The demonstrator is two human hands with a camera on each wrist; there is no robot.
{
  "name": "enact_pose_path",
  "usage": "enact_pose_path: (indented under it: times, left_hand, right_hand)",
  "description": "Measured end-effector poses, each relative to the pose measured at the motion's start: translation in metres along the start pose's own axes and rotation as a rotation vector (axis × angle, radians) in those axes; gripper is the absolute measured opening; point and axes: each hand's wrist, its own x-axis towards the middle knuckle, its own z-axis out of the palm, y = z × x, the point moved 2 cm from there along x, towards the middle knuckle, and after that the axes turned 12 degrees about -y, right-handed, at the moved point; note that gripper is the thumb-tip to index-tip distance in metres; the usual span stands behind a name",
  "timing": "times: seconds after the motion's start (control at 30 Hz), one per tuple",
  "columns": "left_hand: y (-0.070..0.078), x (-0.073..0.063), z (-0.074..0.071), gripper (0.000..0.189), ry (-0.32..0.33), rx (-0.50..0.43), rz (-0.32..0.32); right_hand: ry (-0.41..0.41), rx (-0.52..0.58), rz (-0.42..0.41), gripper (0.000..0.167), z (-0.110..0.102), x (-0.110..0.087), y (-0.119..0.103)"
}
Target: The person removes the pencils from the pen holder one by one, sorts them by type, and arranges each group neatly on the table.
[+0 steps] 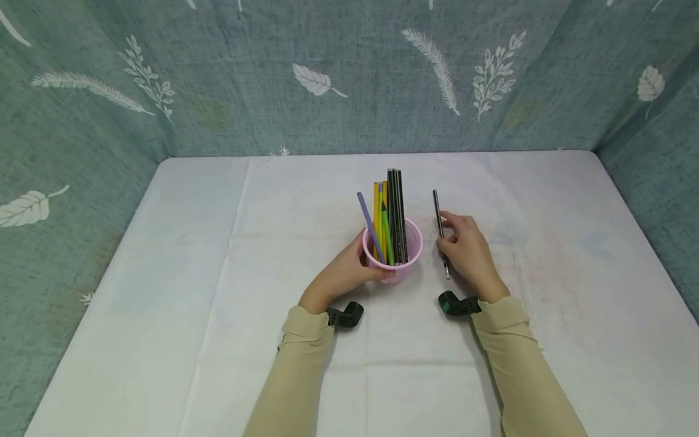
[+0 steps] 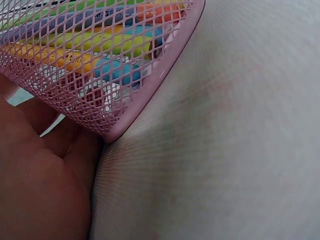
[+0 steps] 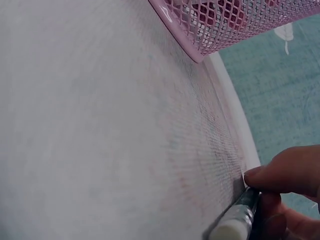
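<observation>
A pink mesh pencil cup (image 1: 417,240) stands upright on the white cloth. Curled round its left and near side, my left hand (image 1: 341,272) holds it. Inside are several pencils: black ones (image 1: 395,206), yellow ones (image 1: 375,212), a green one (image 1: 387,233) and a purple one (image 1: 366,212) leaning left. To the right of the cup, my right hand (image 1: 468,250) pinches a black pencil (image 1: 438,212) between thumb and fingers, close over the cloth. Its silver band and whitish eraser end (image 3: 232,230) point toward me in the head view.
White cloth (image 1: 284,388) covers the table, with light creases. Green-grey curtains (image 1: 360,121) with white leaf prints rise behind the table and at both sides. A black wrist camera (image 1: 346,315) sits on my left wrist and another (image 1: 457,303) on my right.
</observation>
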Motion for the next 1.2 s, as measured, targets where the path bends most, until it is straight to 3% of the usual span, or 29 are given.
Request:
enact_pose_path:
  times: [0.17,0.6,0.93,1.07,1.2]
  left_hand:
    - [0.0,0.001,0.001,0.075,0.0,-0.004,0.012]
    - [-0.003,0.001,0.001,0.076,-0.01,-0.032,0.029]
    - [0.0,0.0,0.001,0.076,-0.005,0.0,0.005]
    - [-0.001,-0.001,0.001,0.076,-0.001,-0.002,-0.001]
    - [0.0,0.0,0.001,0.076,-0.002,-0.008,0.011]
  right_hand:
    - [0.04,0.033,0.018,0.045,-0.001,-0.001,-0.001]
    - [0.133,0.29,0.03,0.03,-0.005,-0.002,0.0]
    - [0.148,0.469,-0.175,0.042,0.0,0.001,-0.004]
    - [0.1,0.492,-0.269,0.039,0.007,0.006,0.0]
    - [-0.003,0.53,-0.321,0.035,0.003,-0.002,-0.02]
